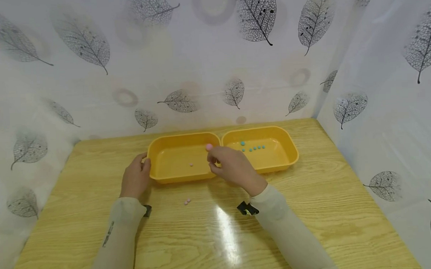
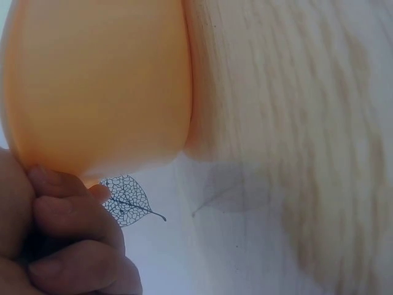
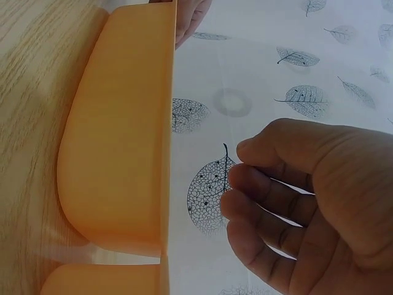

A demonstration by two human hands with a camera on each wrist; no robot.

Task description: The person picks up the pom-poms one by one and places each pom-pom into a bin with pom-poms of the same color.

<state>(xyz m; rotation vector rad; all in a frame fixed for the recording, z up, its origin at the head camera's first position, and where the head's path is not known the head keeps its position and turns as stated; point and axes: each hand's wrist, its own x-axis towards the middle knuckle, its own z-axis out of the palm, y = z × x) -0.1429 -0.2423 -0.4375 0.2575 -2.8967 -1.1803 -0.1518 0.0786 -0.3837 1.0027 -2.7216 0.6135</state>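
My left hand (image 1: 136,177) grips the left end of the left yellow tray (image 1: 183,177) at its rim; in the left wrist view, curled fingers (image 2: 80,215) meet the tray's edge. Above that tray's right end hovers my right hand (image 1: 232,165). Its fingers are loosely bent, thumb close to the index finger, and the right wrist view shows nothing between them. A larger pink ball (image 1: 209,147) lies in the left tray just beyond the right hand. One small pink bead (image 1: 191,164) lies on the tray floor.
Right beside it stands a second yellow tray (image 1: 280,164) holding several blue beads (image 1: 254,148). Small pink beads (image 1: 187,201) lie on the wooden table (image 1: 176,238) in front of the left tray. A leaf-patterned curtain (image 1: 206,63) borders the table's back and sides.
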